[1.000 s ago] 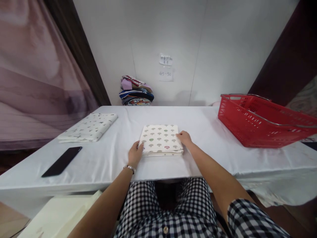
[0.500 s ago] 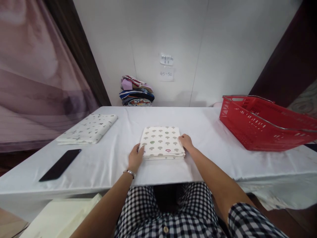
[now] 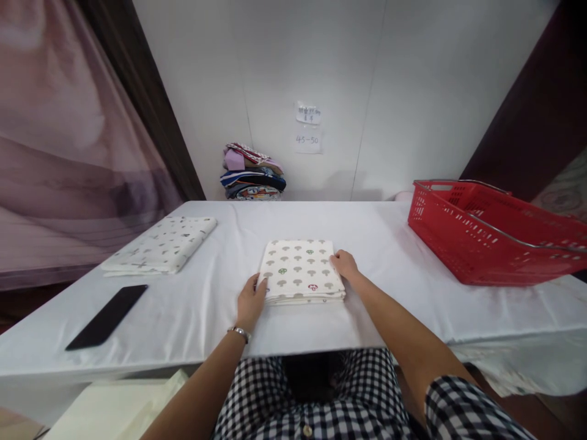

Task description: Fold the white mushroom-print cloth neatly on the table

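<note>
A folded white cloth point(image 3: 299, 269) printed with grey, green and red mushrooms lies in front of me, its layers stacked at the near edge. My left hand point(image 3: 251, 300) grips its left side near the front corner, thumb on top and the other fingers partly hidden. At the right edge, my right hand point(image 3: 343, 264) pinches the cloth, fingers curled in. A second folded white cloth point(image 3: 162, 244) with small dark prints lies farther left, apart from both hands.
A black phone-like slab point(image 3: 107, 316) lies at the left on the white-covered table point(image 3: 367, 226). The red basket point(image 3: 458, 244) stands at the right. Behind the table's far edge rises a pile of folded fabrics point(image 3: 253, 174), against a wall with paper labels point(image 3: 308, 139).
Both hands keep their places on the folded cloth. The whole scene sits slightly lower in view, as the camera has tilted a little.
</note>
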A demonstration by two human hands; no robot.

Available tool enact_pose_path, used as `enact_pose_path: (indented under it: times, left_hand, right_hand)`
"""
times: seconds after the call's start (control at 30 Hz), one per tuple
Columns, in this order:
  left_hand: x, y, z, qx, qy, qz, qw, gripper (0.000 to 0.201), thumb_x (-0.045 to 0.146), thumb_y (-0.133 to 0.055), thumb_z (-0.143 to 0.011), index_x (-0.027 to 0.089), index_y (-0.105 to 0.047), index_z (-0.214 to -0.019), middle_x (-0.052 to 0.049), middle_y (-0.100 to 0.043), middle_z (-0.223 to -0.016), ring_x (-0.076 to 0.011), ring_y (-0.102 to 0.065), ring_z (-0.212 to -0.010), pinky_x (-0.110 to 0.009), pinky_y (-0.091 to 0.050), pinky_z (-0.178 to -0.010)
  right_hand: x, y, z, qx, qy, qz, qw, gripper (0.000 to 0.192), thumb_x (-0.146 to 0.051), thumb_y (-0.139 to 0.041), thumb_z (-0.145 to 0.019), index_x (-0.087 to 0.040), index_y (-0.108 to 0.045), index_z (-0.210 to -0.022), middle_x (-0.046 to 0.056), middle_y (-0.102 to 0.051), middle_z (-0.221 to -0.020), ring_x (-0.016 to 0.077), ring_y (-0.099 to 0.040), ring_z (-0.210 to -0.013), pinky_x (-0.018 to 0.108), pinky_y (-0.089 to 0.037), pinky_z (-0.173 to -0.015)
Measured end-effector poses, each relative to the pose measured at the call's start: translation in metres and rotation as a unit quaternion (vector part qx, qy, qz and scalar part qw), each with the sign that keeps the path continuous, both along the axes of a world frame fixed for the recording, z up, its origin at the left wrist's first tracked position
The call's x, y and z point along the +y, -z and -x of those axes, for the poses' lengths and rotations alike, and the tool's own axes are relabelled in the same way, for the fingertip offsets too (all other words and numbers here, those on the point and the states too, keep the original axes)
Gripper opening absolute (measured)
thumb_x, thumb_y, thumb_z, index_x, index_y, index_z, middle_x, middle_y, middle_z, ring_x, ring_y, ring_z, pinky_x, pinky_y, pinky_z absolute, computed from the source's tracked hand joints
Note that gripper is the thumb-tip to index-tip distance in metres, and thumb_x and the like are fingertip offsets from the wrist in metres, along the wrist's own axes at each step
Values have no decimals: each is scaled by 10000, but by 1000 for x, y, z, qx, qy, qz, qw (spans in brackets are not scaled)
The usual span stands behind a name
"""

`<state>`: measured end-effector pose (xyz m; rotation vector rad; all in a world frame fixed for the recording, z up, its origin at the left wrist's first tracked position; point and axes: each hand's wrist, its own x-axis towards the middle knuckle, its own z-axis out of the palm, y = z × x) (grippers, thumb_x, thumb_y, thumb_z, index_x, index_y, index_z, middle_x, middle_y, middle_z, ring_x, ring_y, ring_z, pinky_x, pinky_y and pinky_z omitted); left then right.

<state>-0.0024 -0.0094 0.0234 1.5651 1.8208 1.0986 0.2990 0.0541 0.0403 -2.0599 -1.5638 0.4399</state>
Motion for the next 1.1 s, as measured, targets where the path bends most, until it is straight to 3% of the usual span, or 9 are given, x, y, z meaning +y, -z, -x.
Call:
enact_pose_path:
  times: [0.2, 0.77, 0.97, 1.1]
  left_hand:
    - [0, -1, -1, -9, 1, 10, 1000, 439, 456, -461, -828, 204, -541, -1179, -49, -677, -1020, -191, -646, -839, -312, -473, -823]
    - [0, 3, 0, -42, 4, 0, 999, 465, 474, -479, -813, 200, -545, -1183, -41, -677, -1007, -178, -655, -775, -294, -492, -766]
    - [-2, 3, -1, -48, 7, 2, 999, 457, 458, -472, -820, 198, -539, -1190, -46, -670, -1029, -176, -649, -779, -297, -487, -776]
    - [-2, 3, -1, -44, 4, 6, 999, 460, 451, -474, -826, 190, -535, -1200, -56, -664, -1042, -181, -647, -801, -309, -484, -802]
  right_hand:
    - [9, -2, 0, 1, 6, 11, 1000, 200, -373, -546, -778, -187, -601, -733, 41, -637, -734, 163, -544, -667, 239, -296, -547]
    - [29, 2, -3, -7, 16, 27, 999, 207, -313, -494, -825, -175, -616, -732, 59, -653, -769, 170, -566, -718, 237, -318, -583]
    - [23, 5, -4, -8, 21, 52, 998, 305, -410, -452, -851, -161, -626, -872, 96, -672, -874, 208, -592, -799, 254, -344, -612]
    - [9, 2, -7, -1, 16, 73, 997, 412, -439, -498, -821, -143, -593, -1092, 124, -661, -1016, 243, -599, -915, 270, -379, -676]
